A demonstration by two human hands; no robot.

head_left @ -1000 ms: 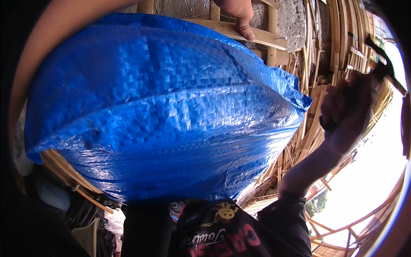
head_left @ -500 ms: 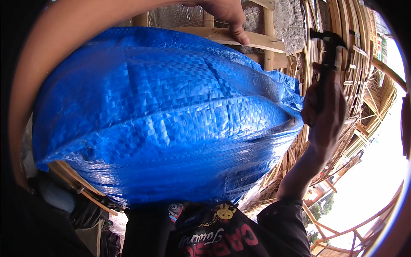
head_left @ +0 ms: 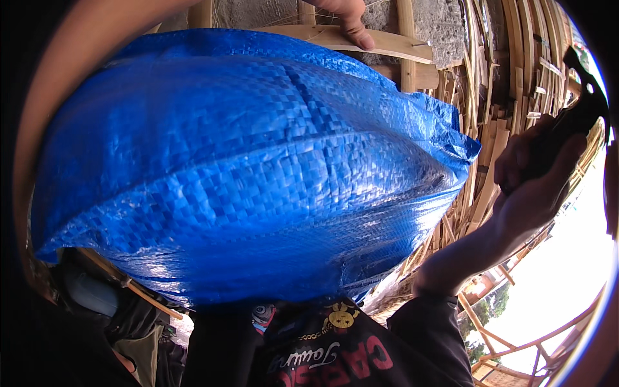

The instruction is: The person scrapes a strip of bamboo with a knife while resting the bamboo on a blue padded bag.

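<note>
My left arm arches over from the left side, and my left hand [head_left: 351,20] grips a pale wooden slat [head_left: 400,49] at the top. Its thumb presses on the slat; the other fingers are mostly cut off by the frame's upper edge. A nail [head_left: 422,44] sticks out near the slat's right end. Raised at the far right, my right hand [head_left: 541,158] is closed round the handle of a dark hammer [head_left: 588,97], well apart from the nail. Between my arms a large blue woven plastic sheet [head_left: 258,174] bulges and covers much of what lies below the slat.
Upright wooden battens [head_left: 406,39] stand behind the slat, against a rough grey surface [head_left: 448,32]. Bundled split strips [head_left: 516,39] line the right side. Dark cloth and a thin wooden stick [head_left: 155,300] lie at lower left. A wooden frame [head_left: 496,351] shows at lower right.
My right hand has swung the hammer outward to the right, away from the slat. My left hand keeps its place on the slat. The view has shifted slightly.
</note>
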